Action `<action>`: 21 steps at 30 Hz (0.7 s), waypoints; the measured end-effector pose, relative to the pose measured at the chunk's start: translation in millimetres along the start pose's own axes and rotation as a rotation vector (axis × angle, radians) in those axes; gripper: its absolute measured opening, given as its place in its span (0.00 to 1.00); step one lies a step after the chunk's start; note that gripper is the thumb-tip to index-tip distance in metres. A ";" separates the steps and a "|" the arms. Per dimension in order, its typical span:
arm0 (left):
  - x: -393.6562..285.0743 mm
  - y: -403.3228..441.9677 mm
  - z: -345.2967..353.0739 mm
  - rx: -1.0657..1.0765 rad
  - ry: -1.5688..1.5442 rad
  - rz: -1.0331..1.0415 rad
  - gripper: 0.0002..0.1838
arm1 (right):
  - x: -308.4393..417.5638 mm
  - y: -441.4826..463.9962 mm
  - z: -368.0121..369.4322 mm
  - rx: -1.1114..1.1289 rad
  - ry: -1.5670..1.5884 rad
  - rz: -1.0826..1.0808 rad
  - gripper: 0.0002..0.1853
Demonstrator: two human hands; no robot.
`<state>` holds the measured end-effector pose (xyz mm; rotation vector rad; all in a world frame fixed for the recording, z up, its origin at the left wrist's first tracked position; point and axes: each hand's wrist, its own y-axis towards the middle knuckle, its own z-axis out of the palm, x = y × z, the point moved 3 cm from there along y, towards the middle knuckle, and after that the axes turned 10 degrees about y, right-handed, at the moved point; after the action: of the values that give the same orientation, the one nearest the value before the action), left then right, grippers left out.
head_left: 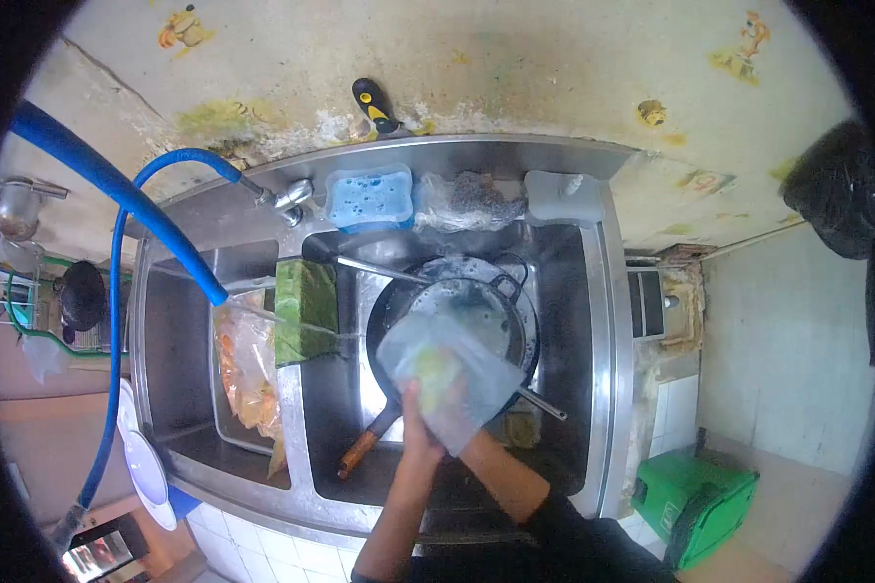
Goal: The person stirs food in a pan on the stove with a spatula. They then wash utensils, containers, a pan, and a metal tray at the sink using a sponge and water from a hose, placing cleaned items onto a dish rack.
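A cloudy, translucent plastic bag [399,342] is spread over the front of a black pan in the sink's right basin. Something yellow-green [437,374] shows blurred through the plastic; its kind is unclear. My left hand [415,420] grips the bag's near left side, thumb up. My right hand [454,396] is inside or behind the bag, its fingers hidden by the plastic. Beneath lies the black pan [379,291] with a wooden-tipped handle [360,452]. A metal pot of cloudy water [476,316] sits within it. A metal rod end [544,403] sticks out on the right.
A blue hose [165,209] arches over the left basin, water running from its end. A green block-shaped item [306,311] rests on the divider. An orange-tinted plastic bag [248,364] lies left. Behind stand a blue sponge container [369,199], steel scourer [486,199] and faucet [294,202].
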<state>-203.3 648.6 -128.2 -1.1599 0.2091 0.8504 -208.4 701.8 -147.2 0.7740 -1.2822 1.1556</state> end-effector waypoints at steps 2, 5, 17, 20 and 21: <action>4.9 15.8 -31.6 0.867 -0.612 0.046 0.33 | 4.6 -6.3 9.3 0.007 -0.069 -0.042 0.28; -11.1 -36.1 8.4 0.034 -0.087 0.042 0.38 | 1.1 -17.9 10.6 0.060 -0.052 0.018 0.26; -15.3 -34.5 -78.9 -0.273 0.565 0.342 0.24 | -58.3 -68.3 -74.1 0.662 -0.196 0.644 0.24; 12.9 2.0 -112.9 -0.012 1.047 0.339 0.17 | -82.2 -86.4 -122.1 0.762 -0.407 0.767 0.25; 6.6 -3.4 -100.5 0.050 1.190 0.239 0.10 | -89.5 -93.4 -137.8 0.772 -0.491 0.787 0.25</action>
<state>-169.4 564.2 -171.6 -1.4918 1.3491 0.2492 -68.3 784.1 -243.7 1.2076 -1.6151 2.2745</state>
